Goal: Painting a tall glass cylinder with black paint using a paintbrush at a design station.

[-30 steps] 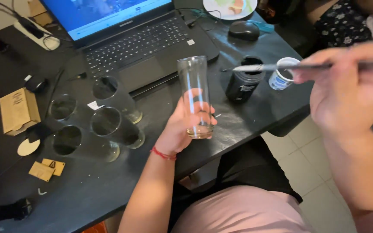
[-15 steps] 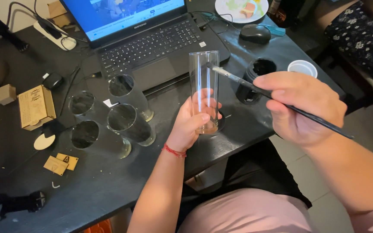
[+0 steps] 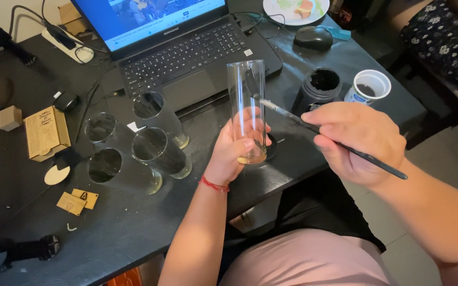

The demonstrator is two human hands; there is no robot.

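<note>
A tall clear glass (image 3: 246,108) stands upright near the front edge of the table (image 3: 133,233), gripped low down by the left hand (image 3: 234,151), whose fingers wrap its lower half. The right hand (image 3: 359,140) pinches a thin dark paintbrush (image 3: 314,127) like a pen, with the bristle end laid against the upper wall of the glass, just under the rim. The glass looks clear all over apart from the dark brush tip, so as a judgement the painting has barely begun.

Left of it, four more glasses (image 3: 157,151) stand grouped together, dark to look into from above; whether they carry paint I cannot tell. Right of the held glass sit an open black jar (image 3: 318,89) and a small white cup (image 3: 369,87) with dark liquid, both within reach of the brush.

Toward the left edge lies a small tan cardboard box (image 3: 46,132) printed in fine dark lines, with a plain wooden cube (image 3: 10,117) beside it, a pale wooden disc (image 3: 56,175) and two flat tan tags (image 3: 78,200) nearer the front. An open laptop (image 3: 186,58), a black mouse (image 3: 314,38) and a white plate (image 3: 295,9) fill the far side.
</note>
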